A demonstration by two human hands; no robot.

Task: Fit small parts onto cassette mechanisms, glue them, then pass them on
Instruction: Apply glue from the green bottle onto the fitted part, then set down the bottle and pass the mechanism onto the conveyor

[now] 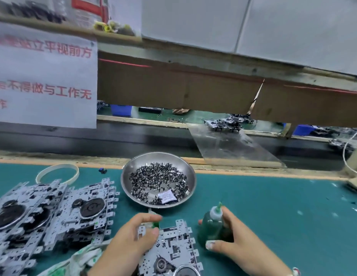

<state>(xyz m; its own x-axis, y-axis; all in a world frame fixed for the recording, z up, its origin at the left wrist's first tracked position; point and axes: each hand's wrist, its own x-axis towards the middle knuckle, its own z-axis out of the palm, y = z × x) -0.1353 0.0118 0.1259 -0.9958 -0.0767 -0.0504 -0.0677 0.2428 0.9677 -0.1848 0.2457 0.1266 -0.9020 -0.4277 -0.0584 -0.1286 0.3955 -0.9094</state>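
A metal cassette mechanism (173, 250) lies on the green mat at the bottom centre. My left hand (131, 238) grips its upper left corner, fingers curled over the edge, a green bit showing at the fingertips. My right hand (233, 242) holds a small green glue bottle (212, 226) upright on the mat just right of the mechanism, its white-and-green nozzle pointing up. A steel bowl (185, 170) of several small black parts, with a white slip of paper in it, stands behind the hands.
A stack of cassette mechanisms (54, 212) fills the left of the mat, with a white ring (58, 172) behind it and a cloth (84, 257) at the bottom. Beyond the mat's edge runs a dark conveyor (94, 140) with a clear sheet (233, 148). A printed notice (44, 76) hangs left.
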